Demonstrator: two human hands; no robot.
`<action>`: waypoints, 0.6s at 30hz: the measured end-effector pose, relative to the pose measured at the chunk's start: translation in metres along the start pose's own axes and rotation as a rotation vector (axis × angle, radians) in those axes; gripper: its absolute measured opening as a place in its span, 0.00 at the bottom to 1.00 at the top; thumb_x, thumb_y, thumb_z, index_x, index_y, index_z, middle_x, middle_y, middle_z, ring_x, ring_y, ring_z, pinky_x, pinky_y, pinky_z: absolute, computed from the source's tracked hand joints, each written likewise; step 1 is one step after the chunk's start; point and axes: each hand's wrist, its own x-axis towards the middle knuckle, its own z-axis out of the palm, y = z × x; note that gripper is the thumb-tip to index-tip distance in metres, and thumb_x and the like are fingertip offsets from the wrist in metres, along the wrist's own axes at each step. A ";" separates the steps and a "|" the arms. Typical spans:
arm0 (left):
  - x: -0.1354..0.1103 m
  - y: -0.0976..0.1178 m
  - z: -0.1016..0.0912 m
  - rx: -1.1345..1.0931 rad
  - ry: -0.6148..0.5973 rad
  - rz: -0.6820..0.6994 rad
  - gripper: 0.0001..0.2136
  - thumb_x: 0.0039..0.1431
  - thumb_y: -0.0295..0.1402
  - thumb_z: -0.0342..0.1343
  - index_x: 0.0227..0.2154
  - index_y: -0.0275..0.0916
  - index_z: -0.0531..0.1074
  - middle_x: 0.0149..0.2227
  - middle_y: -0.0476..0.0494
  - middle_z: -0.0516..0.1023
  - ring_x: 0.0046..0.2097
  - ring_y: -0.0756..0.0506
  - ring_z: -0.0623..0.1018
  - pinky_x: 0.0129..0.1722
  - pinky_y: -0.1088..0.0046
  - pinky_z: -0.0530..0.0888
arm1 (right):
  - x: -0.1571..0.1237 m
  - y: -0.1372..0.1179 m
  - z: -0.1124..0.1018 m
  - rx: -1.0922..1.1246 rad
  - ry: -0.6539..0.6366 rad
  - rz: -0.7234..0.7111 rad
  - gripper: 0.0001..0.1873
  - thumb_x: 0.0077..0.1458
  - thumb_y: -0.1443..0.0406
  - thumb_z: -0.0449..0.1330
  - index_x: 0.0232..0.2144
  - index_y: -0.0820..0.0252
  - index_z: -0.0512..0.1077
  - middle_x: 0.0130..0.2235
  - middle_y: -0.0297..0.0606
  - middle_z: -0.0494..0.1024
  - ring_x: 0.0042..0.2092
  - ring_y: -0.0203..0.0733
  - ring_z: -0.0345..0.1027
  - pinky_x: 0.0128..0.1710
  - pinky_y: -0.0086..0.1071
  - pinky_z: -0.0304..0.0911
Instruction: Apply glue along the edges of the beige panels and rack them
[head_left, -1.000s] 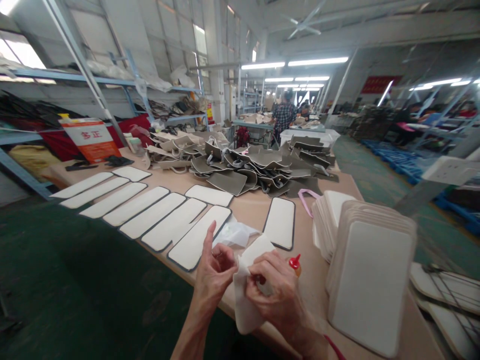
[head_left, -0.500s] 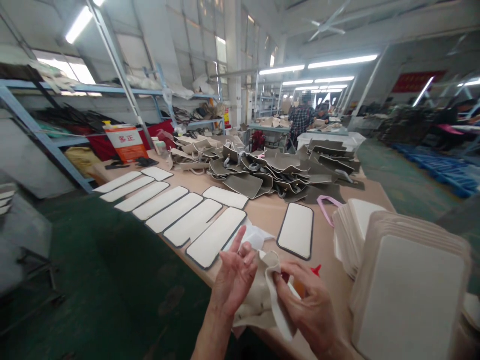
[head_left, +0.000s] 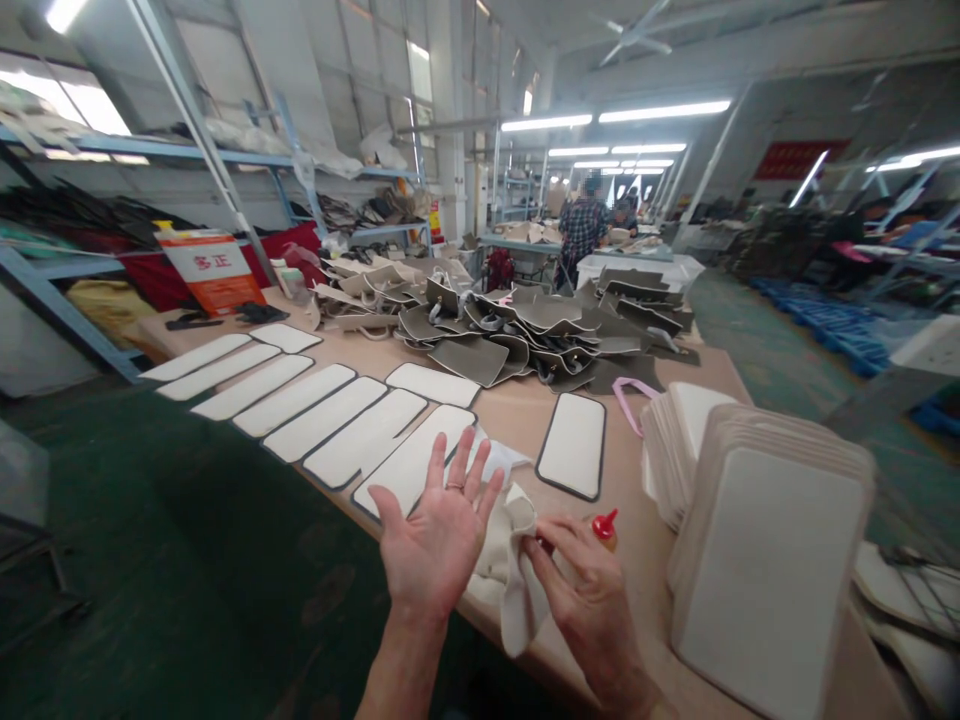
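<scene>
While my right hand [head_left: 589, 590] pinches the curled cream leather-like sheet [head_left: 516, 608], my spread, empty left hand [head_left: 435, 548] should steady it.

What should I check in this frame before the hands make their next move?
1. Right hand has a grip on the cream piece: ok, thumb and fingers pinch it.
2. Left hand free: ok, open, palm showing, nothing in it.
3. Cream piece flat: not ok, it is curled.
4. Red-tipped bottle sealed: cannot tell, partly hidden behind the right hand.
5. Dark-edged boards lying flat on the table: ok.
6. Left hand clear of the cream piece: cannot tell, they overlap in this view.
</scene>
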 end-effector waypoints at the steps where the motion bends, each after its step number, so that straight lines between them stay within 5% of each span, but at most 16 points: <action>1: 0.000 -0.001 0.001 0.009 0.003 -0.001 0.40 0.54 0.62 0.38 0.64 0.44 0.50 0.64 0.39 0.60 0.64 0.37 0.58 0.61 0.52 0.56 | -0.001 -0.001 0.002 -0.008 0.002 -0.013 0.08 0.55 0.71 0.56 0.32 0.58 0.75 0.32 0.37 0.77 0.34 0.39 0.71 0.35 0.30 0.67; 10: -0.007 -0.009 0.012 0.146 0.035 0.027 0.41 0.52 0.64 0.32 0.65 0.45 0.49 0.65 0.39 0.57 0.65 0.39 0.55 0.63 0.55 0.46 | 0.003 0.001 0.019 -0.125 0.003 -0.303 0.09 0.58 0.73 0.55 0.38 0.60 0.73 0.34 0.38 0.77 0.35 0.39 0.69 0.36 0.33 0.64; 18: -0.014 -0.019 0.001 0.500 -0.015 0.034 0.42 0.52 0.64 0.33 0.65 0.47 0.46 0.68 0.45 0.49 0.67 0.43 0.47 0.64 0.63 0.45 | 0.013 0.003 0.014 -0.297 -0.233 -0.506 0.12 0.55 0.74 0.49 0.23 0.61 0.66 0.25 0.38 0.70 0.29 0.40 0.59 0.33 0.36 0.56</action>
